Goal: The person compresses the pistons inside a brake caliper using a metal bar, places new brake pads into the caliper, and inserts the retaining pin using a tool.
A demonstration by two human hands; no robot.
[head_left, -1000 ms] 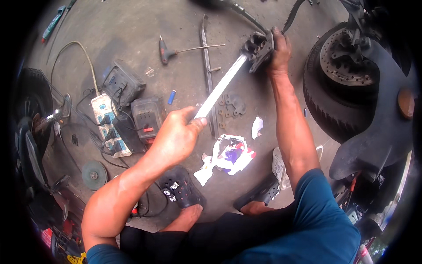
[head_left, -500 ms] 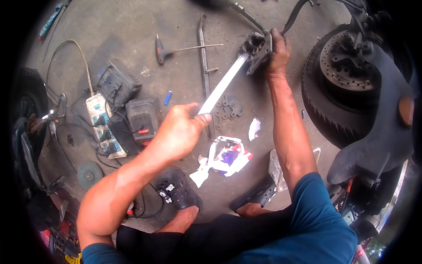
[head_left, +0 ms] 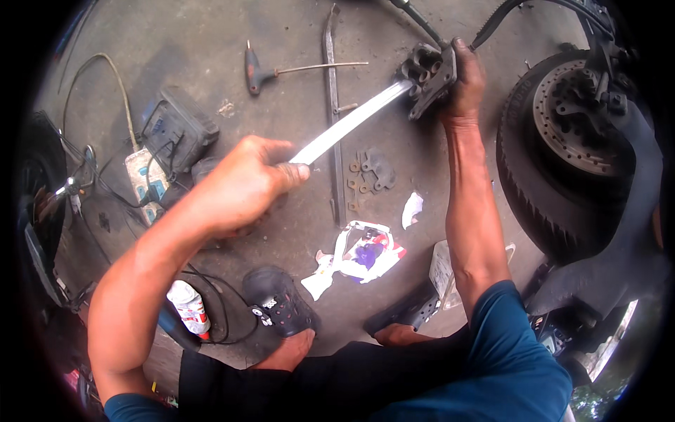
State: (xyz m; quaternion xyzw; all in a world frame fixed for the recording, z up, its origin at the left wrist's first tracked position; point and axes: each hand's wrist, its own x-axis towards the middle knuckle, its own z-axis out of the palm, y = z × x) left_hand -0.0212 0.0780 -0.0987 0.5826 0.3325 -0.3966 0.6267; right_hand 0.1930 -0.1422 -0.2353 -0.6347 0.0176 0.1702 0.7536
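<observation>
The right hand [head_left: 464,84] is wrapped tightly around a dark, greasy metal brake caliper [head_left: 425,74], holding it just above the grey concrete floor [head_left: 281,35] near the floor's far edge, with black hoses [head_left: 492,24] running off the caliper's top toward the vehicle. Gripping it this way appears to brace the part against force from the other side. The left hand [head_left: 242,186] is closed in a fist around the near end of a long, flat, bright steel bar [head_left: 351,123], whose far tip is pushed into the open mouth of the caliper; the long bar probably serves as a lever, held far from the tip for more purchase. The caliper stays beside the black tyre with its drilled metal brake disc [head_left: 569,126] at the right edge, likely because the hoses keep it tethered there. Loose parts lie within reach on the floor between the arms: a set of small dark brake pads and clips [head_left: 369,172], a long thin dark metal strip [head_left: 334,112], and a T-handled driver with a dark grip [head_left: 256,70] farther off. Torn white and coloured packaging [head_left: 362,253] lies near the knees. A dark battery charger [head_left: 176,130] with cables sits toward the left edge, apart from the work.
</observation>
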